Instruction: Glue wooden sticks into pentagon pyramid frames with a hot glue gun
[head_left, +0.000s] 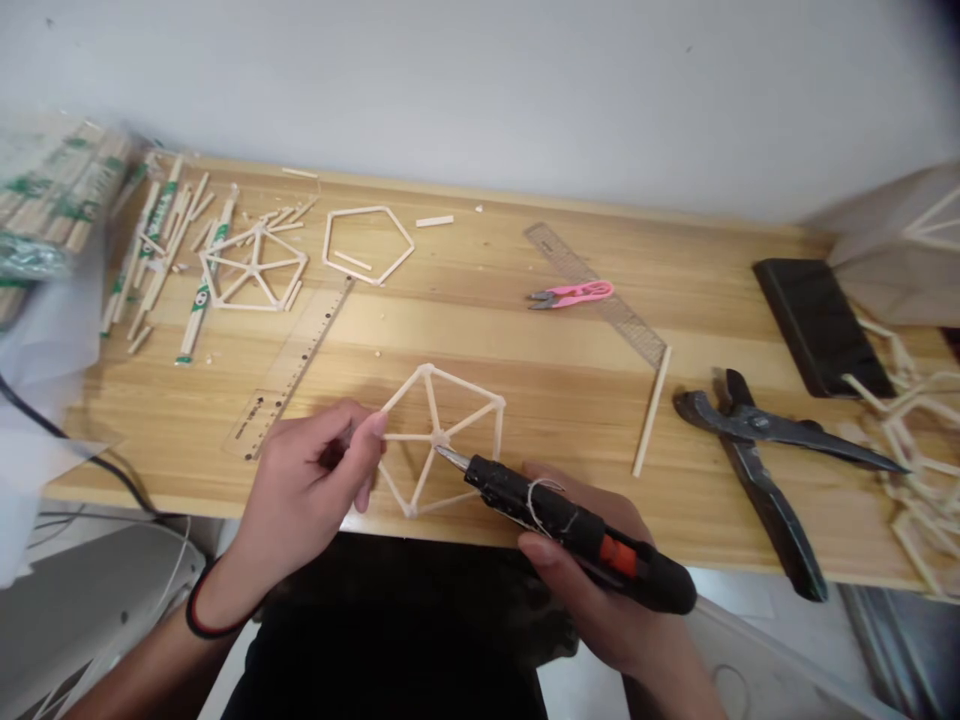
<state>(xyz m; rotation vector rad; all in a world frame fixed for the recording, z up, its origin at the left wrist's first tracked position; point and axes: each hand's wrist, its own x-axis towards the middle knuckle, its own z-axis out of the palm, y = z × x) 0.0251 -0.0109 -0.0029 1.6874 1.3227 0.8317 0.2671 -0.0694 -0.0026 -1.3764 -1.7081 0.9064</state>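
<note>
Between the thumb and fingers of my left hand (319,475) is the left side of a pentagon frame (465,415) made of pale wooden sticks, with spokes meeting at its centre. My right hand (600,590) is wrapped round a black hot glue gun (555,510) with an orange-red part on its body. The gun's metal nozzle is at the central joint of the frame, touching it or very close. A translucent glue stick (757,640) sticks out of the gun's rear end.
Further left lie a spoked pentagon (255,268), a plain pentagon (367,212), loose chopsticks (176,240) and a clear ruler (300,365). Pink thread snips (574,293) rest on another ruler (637,330). To the right are a stick (652,410), black-handled cutters (757,430) and a black phone-like slab (821,325).
</note>
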